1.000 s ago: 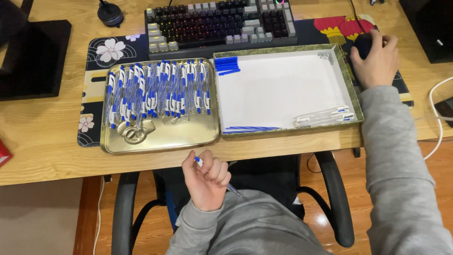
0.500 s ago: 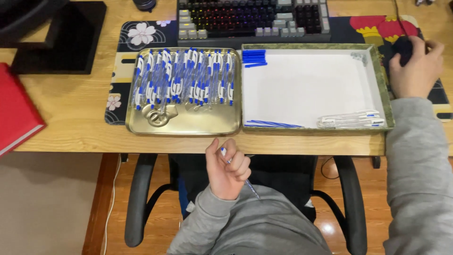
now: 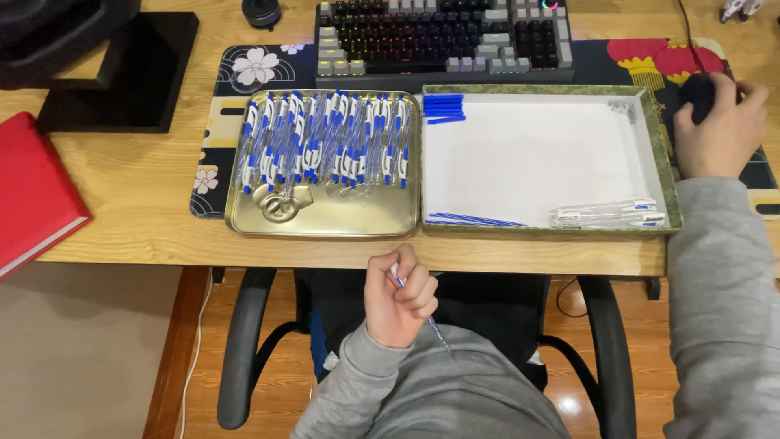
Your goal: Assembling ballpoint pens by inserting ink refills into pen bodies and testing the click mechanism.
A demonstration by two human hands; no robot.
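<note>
Left hand (image 3: 400,299), lower centre of frame, below the bench (image 3: 122,211) edge & over the lap: fingers curled shut round a thin pen (image 3: 416,306), clear barrel w/ blue inside, white end poking out above the fist, tip slanting down-right past the knuckles toward the grey sleeve.

Right hand (image 3: 719,130), upper right: palm down, fingers draped over a dark mouse (image 3: 697,91) on the patterned desk mat (image 3: 244,69); grip loose, not clenched. Can't tell how much of the mouse it covers.

Centre of frame, two trays side by side, touching. Gold metal tray (image 3: 325,221) at left: a row of assembled blue-and-white pens (image 3: 325,146) across its upper part, a small metal piece at its lower left. Green-rimmed tray (image 3: 662,162) w/ white floor at right: blue caps (image 3: 444,106) at upper left corner, blue refills (image 3: 471,219) along lower left, clear barrels (image 3: 608,215) at lower right.

Keyboard (image 3: 443,36) w/ lit keys above the trays. Red book (image 3: 32,195) at left edge. Black monitor stand (image 3: 118,69) upper left. Chair arms (image 3: 244,341) below the bench.
</note>
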